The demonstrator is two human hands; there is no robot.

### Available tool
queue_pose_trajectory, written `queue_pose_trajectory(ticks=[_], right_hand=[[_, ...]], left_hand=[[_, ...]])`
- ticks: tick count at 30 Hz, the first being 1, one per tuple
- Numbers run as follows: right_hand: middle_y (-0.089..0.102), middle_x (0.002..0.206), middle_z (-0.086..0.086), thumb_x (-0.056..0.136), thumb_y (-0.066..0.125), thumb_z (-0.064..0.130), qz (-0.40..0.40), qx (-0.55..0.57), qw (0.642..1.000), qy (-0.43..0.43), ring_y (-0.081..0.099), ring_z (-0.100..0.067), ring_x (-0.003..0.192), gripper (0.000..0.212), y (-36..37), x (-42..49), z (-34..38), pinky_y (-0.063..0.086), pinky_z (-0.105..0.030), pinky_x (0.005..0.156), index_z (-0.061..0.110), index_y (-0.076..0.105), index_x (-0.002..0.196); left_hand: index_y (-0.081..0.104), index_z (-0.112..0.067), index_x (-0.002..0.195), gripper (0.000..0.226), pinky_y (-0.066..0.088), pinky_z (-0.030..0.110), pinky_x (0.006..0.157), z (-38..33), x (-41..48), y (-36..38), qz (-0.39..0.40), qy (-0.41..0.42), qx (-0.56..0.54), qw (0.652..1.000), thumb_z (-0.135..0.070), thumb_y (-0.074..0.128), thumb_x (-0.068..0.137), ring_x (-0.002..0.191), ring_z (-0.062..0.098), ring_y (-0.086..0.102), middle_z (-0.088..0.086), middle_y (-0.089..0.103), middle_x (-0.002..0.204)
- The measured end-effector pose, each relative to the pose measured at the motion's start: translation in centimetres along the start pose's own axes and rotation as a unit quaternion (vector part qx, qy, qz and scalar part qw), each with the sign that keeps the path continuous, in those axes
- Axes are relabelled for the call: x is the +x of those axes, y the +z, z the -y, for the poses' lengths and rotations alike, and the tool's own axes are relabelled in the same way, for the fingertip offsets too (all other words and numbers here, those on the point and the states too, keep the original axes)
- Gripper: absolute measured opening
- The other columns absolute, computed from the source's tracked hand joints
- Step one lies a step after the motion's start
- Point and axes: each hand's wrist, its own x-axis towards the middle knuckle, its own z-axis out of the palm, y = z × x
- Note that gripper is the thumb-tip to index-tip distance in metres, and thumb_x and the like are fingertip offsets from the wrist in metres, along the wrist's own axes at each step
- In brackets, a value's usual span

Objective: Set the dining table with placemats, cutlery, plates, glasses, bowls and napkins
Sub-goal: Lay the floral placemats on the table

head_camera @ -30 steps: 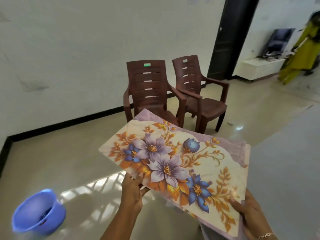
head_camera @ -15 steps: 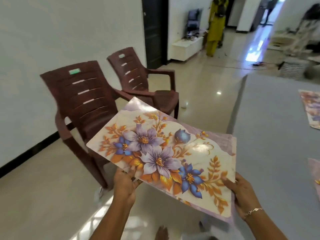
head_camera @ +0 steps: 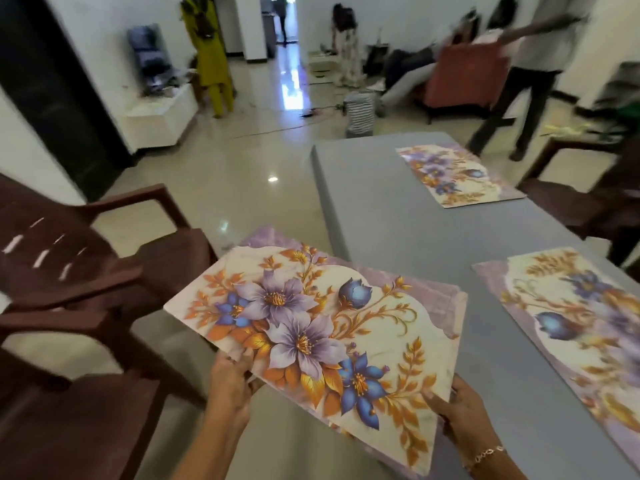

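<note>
Swung away from the brown chair (head_camera: 86,271) toward the grey worktop (head_camera: 398,223), the floral placemat (head_camera: 322,334) hangs over its near-left edge, fingers (head_camera: 433,399) of left hand (head_camera: 230,386) and right hand (head_camera: 462,412) clamped on the mat's near edge; far placemat (head_camera: 457,174) and right placemat (head_camera: 571,323) lie flat

Your placemat (head_camera: 322,337) looks like a smooth printed sheet with a soft sheen (plastic or coated paper, hard to tell). The table (head_camera: 398,237) has a matt grey covering. The brown chair (head_camera: 104,271) is moulded plastic, the floor (head_camera: 242,161) is glossy polished tile, and your bracelet (head_camera: 486,453) is shiny metal.
</note>
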Motion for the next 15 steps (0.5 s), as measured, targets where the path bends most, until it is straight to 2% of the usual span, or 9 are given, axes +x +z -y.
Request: queue_pose_trajectory(ticks=[2,3,4,6,8,10,11,14,15], right_hand=[[0.07,0.095,-0.019,0.029,0.094,0.034,-0.052,-0.002,0.999,-0.012,0.064,-0.035,0.086,0.091,-0.3,0.1,-0.2,0.054,-0.049,0.08,-0.002,0.06,0.106],[0.071,0.093,-0.018,0.016,0.092,0.043,-0.079,0.003,0.997,-0.016,0.064,-0.034,0.085,0.102,-0.5,0.3,-0.6,0.053,-0.05,0.082,0.0,0.061,0.103],[0.071,0.093,-0.017,0.012,0.09,0.044,-0.104,0.01,0.994,-0.017,0.065,-0.034,0.085,0.104,-0.6,0.5,-1.0,0.053,-0.05,0.083,0.001,0.061,0.102],[0.07,0.094,-0.018,0.02,0.09,0.033,-0.146,0.031,0.989,-0.018,0.065,-0.034,0.086,0.09,-0.3,0.5,-1.2,0.053,-0.052,0.083,0.004,0.062,0.1],[0.067,0.102,-0.024,0.05,0.087,0.012,-0.192,0.048,0.98,-0.019,0.063,-0.039,0.096,0.063,0.4,0.3,-0.7,0.048,-0.056,0.09,0.0,0.061,0.105],[0.065,0.106,-0.027,0.066,0.076,-0.005,-0.241,0.066,0.968,-0.008,0.06,-0.042,0.102,0.054,0.7,0.5,-1.1,0.045,-0.056,0.094,-0.009,0.055,0.116],[0.065,0.106,-0.026,0.063,0.08,0.0,-0.269,0.068,0.961,-0.006,0.06,-0.041,0.102,0.061,1.1,0.5,-1.0,0.045,-0.054,0.094,-0.009,0.055,0.117],[0.068,0.101,-0.018,0.021,0.091,0.041,-0.332,0.063,0.941,-0.007,0.063,-0.034,0.096,0.105,2.5,0.8,-1.6,0.047,-0.051,0.092,-0.001,0.059,0.112],[0.068,0.1,-0.016,0.018,0.091,0.045,-0.349,0.061,0.935,-0.007,0.063,-0.033,0.095,0.107,2.7,1.0,-1.8,0.048,-0.05,0.092,0.001,0.06,0.111]], left_hand=[[0.054,-0.021,0.108,0.028,0.046,0.03,0.062,-0.1,2.3,2.1,0.042,-0.011,0.022,0.999,0.001,0.044,0.094,0.073,0.017,0.057,0.0,0.063,0.089],[0.055,-0.022,0.104,0.027,0.046,0.03,0.062,-0.1,3.5,3.2,0.057,-0.018,0.032,0.998,0.0,0.043,0.094,0.073,0.018,0.057,0.001,0.063,0.09],[0.055,-0.021,0.103,0.025,0.045,0.03,0.061,0.2,4.8,4.3,0.072,-0.025,0.042,0.996,0.0,0.043,0.094,0.073,0.018,0.057,0.002,0.062,0.09],[0.052,-0.019,0.11,0.025,0.045,0.03,0.062,0.3,7.1,6.5,0.106,-0.042,0.058,0.992,-0.001,0.042,0.095,0.074,0.018,0.057,0.003,0.062,0.091],[0.051,-0.02,0.114,0.028,0.045,0.03,0.064,0.4,9.3,8.7,0.145,-0.056,0.069,0.985,-0.002,0.043,0.095,0.076,0.019,0.058,0.003,0.062,0.094],[0.051,-0.022,0.113,0.028,0.045,0.03,0.066,0.3,11.2,10.6,0.187,-0.071,0.086,0.976,-0.002,0.044,0.095,0.078,0.021,0.058,0.004,0.062,0.096],[0.051,-0.022,0.112,0.027,0.045,0.032,0.068,0.2,12.1,11.6,0.21,-0.078,0.092,0.97,-0.002,0.044,0.095,0.079,0.021,0.059,0.004,0.062,0.096],[0.052,-0.022,0.113,0.028,0.048,0.034,0.07,0.1,14.2,14.1,0.273,-0.097,0.111,0.951,-0.002,0.045,0.094,0.084,0.024,0.059,0.005,0.063,0.099],[0.052,-0.021,0.115,0.029,0.048,0.034,0.069,0.2,14.9,14.9,0.291,-0.102,0.117,0.944,-0.002,0.045,0.094,0.086,0.025,0.059,0.006,0.063,0.102]])
